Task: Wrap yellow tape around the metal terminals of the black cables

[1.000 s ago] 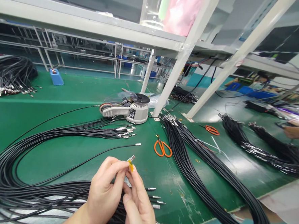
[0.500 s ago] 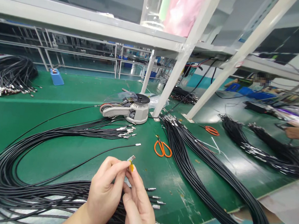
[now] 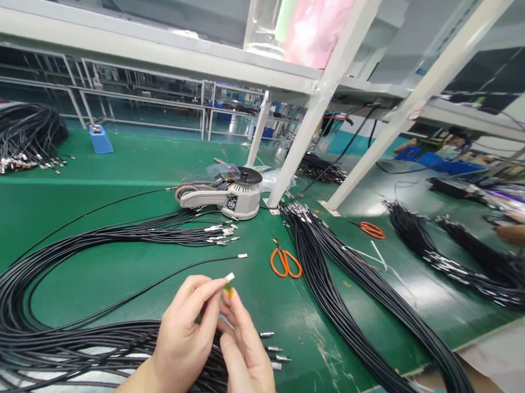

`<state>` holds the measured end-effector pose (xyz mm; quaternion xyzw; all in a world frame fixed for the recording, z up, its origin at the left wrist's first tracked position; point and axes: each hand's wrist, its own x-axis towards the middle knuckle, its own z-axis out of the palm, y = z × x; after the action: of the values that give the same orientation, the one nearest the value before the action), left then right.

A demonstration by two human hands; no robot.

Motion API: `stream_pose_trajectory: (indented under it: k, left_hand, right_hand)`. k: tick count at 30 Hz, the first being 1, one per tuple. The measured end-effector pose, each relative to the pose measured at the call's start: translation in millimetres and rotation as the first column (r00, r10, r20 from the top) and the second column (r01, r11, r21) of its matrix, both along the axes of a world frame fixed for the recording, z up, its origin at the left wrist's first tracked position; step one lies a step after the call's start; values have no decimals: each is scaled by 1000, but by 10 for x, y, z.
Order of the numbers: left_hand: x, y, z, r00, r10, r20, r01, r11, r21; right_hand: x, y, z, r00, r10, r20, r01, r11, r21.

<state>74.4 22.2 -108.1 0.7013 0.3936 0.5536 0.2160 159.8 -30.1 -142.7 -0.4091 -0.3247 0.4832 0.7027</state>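
Between finger and thumb, my left hand pinches a cable end whose small silver connector sticks out past the fingertips. My right hand is closed beside it, fingertips on a small piece of amber-yellow tape just below the connector. Most of the cable in my grip is hidden by the hands. Under and around my wrists runs a bundle of black cables, its connector ends showing right of my right hand. One single cable lies apart, its connector just above the hands.
Beyond the hands stands a grey round tape dispenser. Orange-handled scissors lie right of it, near another long cable bundle. Second orange scissors lie further right. White posts rise from the table. A co-worker's hand is at far right.
The connector in my left fingers has turned slightly, and my right fingertips have shifted a little against the tape. The other things stay as they were.
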Motion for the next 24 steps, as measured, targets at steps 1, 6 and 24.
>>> stream_pose_trajectory:
  k: [1, 6, 24]
  left_hand:
    - [2, 8, -5, 1000, 16, -2, -16, 1000, -9]
    - [12, 30, -9, 998, 47, -32, -48, 998, -46]
    - [-44, 30, 56, 987, -19, -158, 20, 1000, 7]
  right_hand:
    - [39, -3, 15, 998, -26, 49, 26, 1000, -16]
    - [268, 39, 220, 961, -85, 262, 125, 982, -139]
    - [229, 234, 496, 879, -1, 476, 62, 992, -113]
